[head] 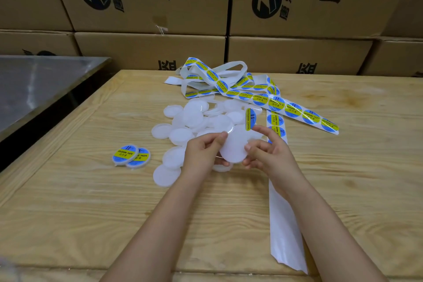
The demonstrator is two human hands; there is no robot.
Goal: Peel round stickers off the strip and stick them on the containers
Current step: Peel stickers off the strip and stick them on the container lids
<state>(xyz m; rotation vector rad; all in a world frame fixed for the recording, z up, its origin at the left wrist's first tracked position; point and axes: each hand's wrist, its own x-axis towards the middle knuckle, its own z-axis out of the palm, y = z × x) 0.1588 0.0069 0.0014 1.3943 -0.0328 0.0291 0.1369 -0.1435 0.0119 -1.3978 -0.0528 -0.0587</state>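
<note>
Sticker [250, 119], round, blue and yellow, off its backing; it stands on edge at the tip of the right hand's raised index finger; we cannot tell whether it is pinched or merely stuck there. Right hand [267, 152] otherwise curled; thumb and lower fingers grip the right edge of a white container [233, 147]. Left hand [201, 151] curled round the left edge of the same container; container held tilted, just above the table [91, 201]. Sticker sits just above the container's upper right rim; contact not resolvable.

Pile of plain containers [194, 117] lies just behind the hands, overlapping; contents not discernible. Two labelled containers [131, 155] lie overlapping, left of the left hand, apart from the pile.

Strip [295, 110] lies tangled at the far side, with one length passing under the right hand; its bare backing [286, 224] lies along the right forearm.
</note>
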